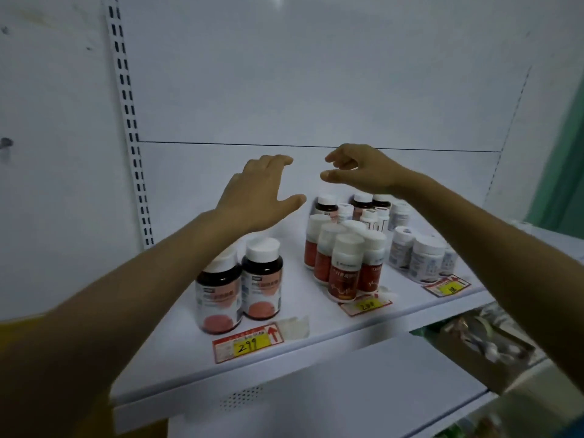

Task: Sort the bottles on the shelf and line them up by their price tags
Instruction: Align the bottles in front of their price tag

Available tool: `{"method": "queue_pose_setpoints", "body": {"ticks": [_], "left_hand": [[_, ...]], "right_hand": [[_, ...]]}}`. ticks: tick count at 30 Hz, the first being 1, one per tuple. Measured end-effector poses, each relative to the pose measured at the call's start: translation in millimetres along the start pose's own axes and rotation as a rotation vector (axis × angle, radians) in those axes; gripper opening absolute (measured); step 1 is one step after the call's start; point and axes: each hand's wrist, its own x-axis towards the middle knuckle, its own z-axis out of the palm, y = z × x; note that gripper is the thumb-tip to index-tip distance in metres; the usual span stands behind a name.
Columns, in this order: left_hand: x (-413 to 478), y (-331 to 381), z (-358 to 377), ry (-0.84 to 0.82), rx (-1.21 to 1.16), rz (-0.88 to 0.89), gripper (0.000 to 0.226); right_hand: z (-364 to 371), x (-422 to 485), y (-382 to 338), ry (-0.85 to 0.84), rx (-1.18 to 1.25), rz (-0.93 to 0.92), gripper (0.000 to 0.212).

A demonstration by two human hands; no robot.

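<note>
Bottles, two front-left, three price tags

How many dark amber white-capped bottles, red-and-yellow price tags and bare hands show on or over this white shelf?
Dark amber white-capped bottles: 5 (2 front left, 3 at the back)
Red-and-yellow paper price tags: 3
Bare hands, holding nothing: 2 (left hand, right hand)
Total: 10

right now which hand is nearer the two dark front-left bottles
Left. The left hand hovers above the dark bottles; the right hand is farther right, over the back row.
</note>
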Motion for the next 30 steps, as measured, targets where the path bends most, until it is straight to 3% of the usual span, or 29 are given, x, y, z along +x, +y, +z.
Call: {"method": "queue_pose_setpoints", "body": {"ticks": [12,18,30], "left_hand": [[135.3,110.0,106.0,-0.353,0.318,0.065,0.063],[173.9,135.5,163.6,-0.526,0.400,-0.022,0.058],[190.9,140.0,199.6,-0.704,0.508,-0.130,0.048]], "right_hand": [[-47.9,64.2,158.2,-0.295,-0.291,-0.126,0.044],[-39.6,77.9,232.6,-0.398,-0.367,-0.206,0.046],[13.0,102.2,278.3,-0.486,-0.314,-0.337,0.052]]}}
